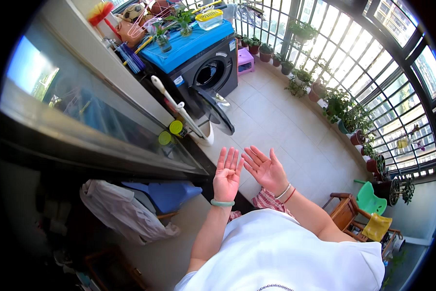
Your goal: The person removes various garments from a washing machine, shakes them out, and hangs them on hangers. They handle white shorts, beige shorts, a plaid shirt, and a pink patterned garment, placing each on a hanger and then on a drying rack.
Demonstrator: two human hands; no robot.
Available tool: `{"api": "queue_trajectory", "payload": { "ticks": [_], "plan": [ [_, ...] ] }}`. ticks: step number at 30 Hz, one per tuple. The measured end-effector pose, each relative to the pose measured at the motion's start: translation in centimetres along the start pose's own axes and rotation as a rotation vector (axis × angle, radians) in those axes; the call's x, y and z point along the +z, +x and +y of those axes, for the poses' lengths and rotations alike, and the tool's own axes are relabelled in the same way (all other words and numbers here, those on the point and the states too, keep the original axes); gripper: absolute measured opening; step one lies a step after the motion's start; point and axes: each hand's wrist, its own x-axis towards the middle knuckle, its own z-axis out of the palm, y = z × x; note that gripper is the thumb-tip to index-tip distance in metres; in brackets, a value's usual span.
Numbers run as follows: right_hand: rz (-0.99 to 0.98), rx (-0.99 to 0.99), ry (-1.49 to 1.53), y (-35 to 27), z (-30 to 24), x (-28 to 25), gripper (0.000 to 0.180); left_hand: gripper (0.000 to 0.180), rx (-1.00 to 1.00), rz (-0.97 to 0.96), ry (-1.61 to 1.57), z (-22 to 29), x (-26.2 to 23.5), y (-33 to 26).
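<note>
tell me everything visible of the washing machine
The washing machine is a dark grey front-loader standing upright on pale tiles. Its round, glass-looking door is open, revealing the dark drum opening. Stickers mark its front; a bright blue cover lies on top, bearing plants in clear containers and a yellow-lidded box.

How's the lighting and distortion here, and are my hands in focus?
Head view: daylight glares through the window grille, while the lower left sinks into shadow around the draped cloth; same view: fisheye bends the grille, corners go black; left hand and right hand look fairly sharp.
</note>
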Motion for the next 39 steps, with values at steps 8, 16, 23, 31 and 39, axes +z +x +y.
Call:
{"api": "queue_trajectory", "payload": {
  "ticks": [8, 16, 23, 31, 39],
  "plan": [
    [0.061, 0.017, -0.058, 8.1, -14.3, -1.2, 0.056, 0.050, -0.076, 0.123, 0.016, -7.4, 3.5, 14.1],
    [0.193, 0.175, -0.115, 21.4, -19.1, -2.0, 0.049, 0.044, -0.035, 0.256, -0.070, -6.9, 1.3, 26.0],
    [0.283, 0.221, -0.278, 37.6, -24.7, -2.7, 0.044, 0.041, -0.095, 0.384, -0.223, -5.2, -1.9, 42.4],
    [0.313, 0.323, -0.719, 60.1, -25.4, -7.8, 0.044, 0.042, 0.073, 0.437, -0.159, -0.3, -6.4, 55.4],
    [-0.120, -0.210, -2.154, 88.0, -22.9, -16.5, 0.034, 0.044, 0.109, 0.577, -0.296, -1.7, -12.2, 58.4]
  ]
}}
